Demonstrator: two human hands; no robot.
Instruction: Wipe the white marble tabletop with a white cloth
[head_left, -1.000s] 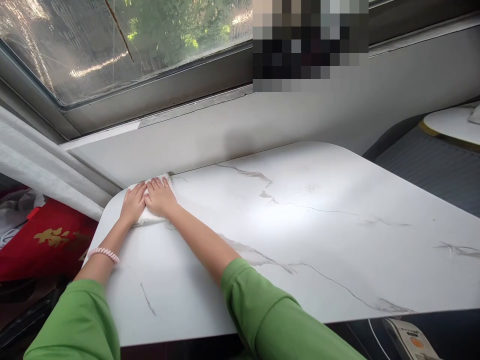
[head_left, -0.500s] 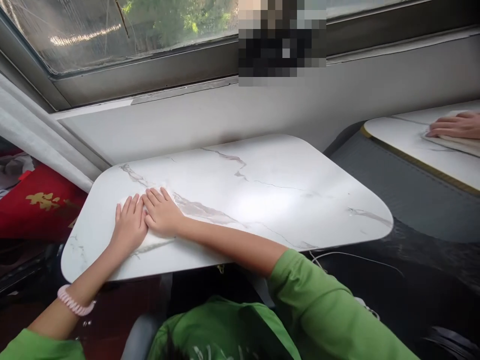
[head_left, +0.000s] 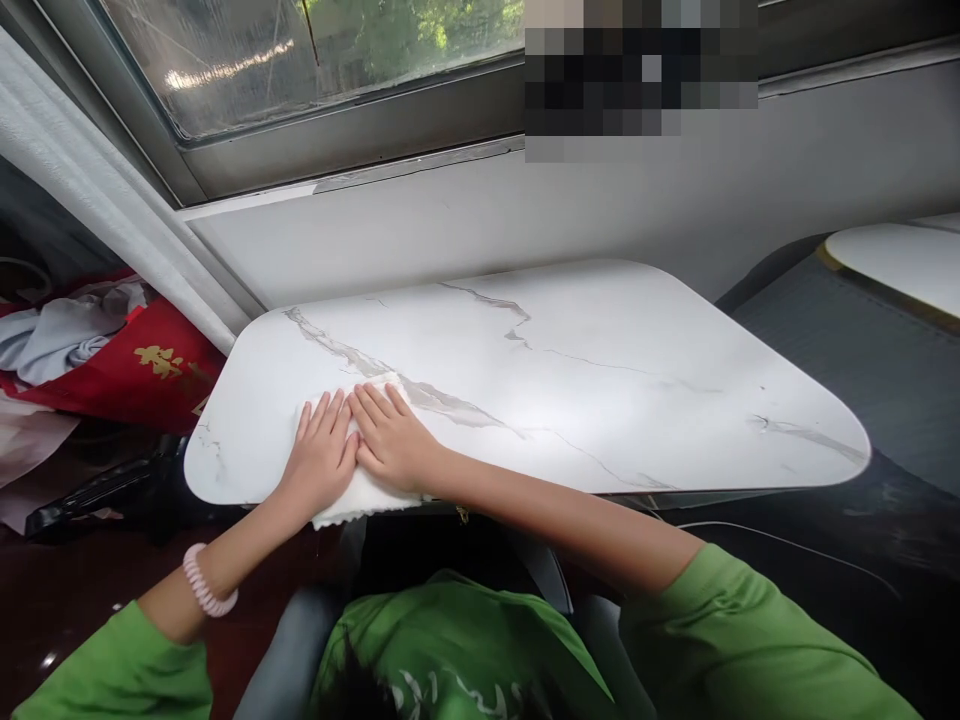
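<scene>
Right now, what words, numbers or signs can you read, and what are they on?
No text reads clearly.
Gold character-like mark on the red fabric bag: too blurred to read.
White lettering on the green fabric shirt: cut off below, unreadable.

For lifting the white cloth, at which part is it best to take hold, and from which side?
Probably by the near edge of the white cloth, pinched from the person's side, above and below. That edge extends past the marble-patterned table, while much of the rest is covered by the left hand and right hand.
</scene>
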